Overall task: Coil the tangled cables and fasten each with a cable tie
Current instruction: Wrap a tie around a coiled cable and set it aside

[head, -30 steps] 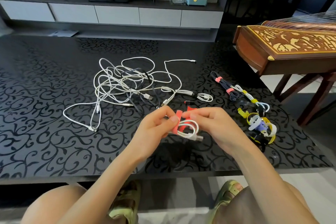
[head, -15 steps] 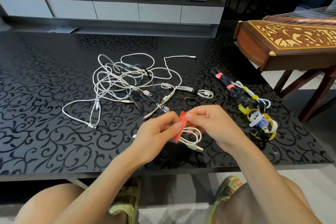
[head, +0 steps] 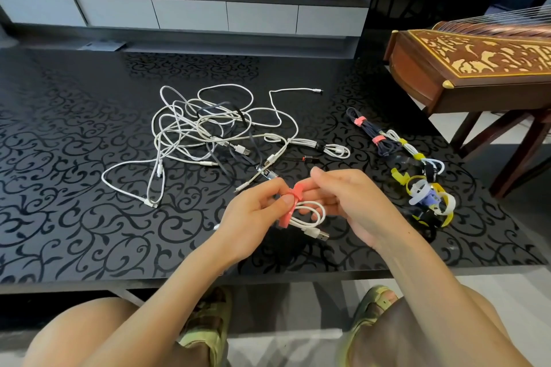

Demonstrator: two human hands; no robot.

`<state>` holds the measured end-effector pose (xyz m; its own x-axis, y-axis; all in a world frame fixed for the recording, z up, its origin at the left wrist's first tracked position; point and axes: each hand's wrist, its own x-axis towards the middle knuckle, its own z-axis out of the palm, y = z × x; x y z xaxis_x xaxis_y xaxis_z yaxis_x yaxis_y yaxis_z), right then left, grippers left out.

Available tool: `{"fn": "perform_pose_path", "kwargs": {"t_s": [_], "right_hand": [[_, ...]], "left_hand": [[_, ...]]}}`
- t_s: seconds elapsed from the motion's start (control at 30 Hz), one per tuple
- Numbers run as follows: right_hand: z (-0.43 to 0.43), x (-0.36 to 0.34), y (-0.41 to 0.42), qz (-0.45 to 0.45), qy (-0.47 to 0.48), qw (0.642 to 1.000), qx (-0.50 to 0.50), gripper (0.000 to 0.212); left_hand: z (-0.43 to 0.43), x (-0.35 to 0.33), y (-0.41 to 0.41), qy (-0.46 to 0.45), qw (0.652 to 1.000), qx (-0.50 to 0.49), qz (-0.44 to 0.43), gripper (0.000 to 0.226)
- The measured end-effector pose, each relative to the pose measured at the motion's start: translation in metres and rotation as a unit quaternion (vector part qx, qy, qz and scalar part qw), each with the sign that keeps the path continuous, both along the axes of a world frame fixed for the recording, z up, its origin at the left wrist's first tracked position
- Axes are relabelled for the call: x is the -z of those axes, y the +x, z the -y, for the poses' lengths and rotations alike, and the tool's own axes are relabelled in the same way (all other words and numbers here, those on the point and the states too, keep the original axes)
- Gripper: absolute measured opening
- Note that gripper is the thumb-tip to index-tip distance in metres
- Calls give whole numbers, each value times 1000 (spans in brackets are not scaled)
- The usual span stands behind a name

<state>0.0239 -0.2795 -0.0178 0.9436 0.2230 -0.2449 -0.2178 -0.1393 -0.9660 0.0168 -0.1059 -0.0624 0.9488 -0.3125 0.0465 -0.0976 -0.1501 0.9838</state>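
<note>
Now held just above the near part of the black patterned table (head: 74, 188): small white cable coil (head: 311, 215), USB plug dangling lower right. Pinched by left hand (head: 256, 211), thumb pressing red cable tie (head: 293, 202) across the loops. Gripped on the far side by right hand (head: 351, 202), fingers curled. Behind, tangled cables (head: 208, 131); at right, 2 tied bundles (head: 378, 140) near loose ties (head: 426, 199).

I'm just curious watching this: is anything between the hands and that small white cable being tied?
Nothing visible. The left hand pinches the small white cable, and the right hand pinches the pink tie around it. The tangle lies apart, farther back.
</note>
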Motion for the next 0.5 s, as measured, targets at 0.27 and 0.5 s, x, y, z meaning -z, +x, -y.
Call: {"fn": "perform_pose_path", "kwargs": {"t_s": [0.27,0.5], "right_hand": [[0,6,6,34,-54,997,48,18],[3,-3,7,209,-149,966,37,18]], "left_hand": [[1,1,-2,43,998,8,46,24],[6,5,-9,279,948,74,134,22]]}}
